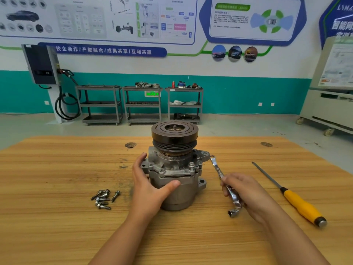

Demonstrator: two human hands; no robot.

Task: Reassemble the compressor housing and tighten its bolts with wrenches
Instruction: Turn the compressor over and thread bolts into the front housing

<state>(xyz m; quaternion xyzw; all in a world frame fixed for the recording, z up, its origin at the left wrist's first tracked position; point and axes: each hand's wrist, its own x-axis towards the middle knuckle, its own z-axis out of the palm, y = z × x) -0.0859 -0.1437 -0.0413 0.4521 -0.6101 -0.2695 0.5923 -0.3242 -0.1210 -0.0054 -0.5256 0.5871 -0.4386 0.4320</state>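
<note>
Wrench (217,169) shaft partly under right hand (246,192)

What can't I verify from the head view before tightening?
All head view:
- Compressor far side: hidden by its own body.
- Housing's left flange: covered by the left hand.
- Wrench shaft: partly inside the right hand; whether its far end sits on a bolt is unclear.
- Loose bolts: piled, count uncertain.

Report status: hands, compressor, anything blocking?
Left hand grips compressor, pulley up. Right hand holds wrench, head at housing's right side. Loose bolts piled left. Nothing blocking.
</note>
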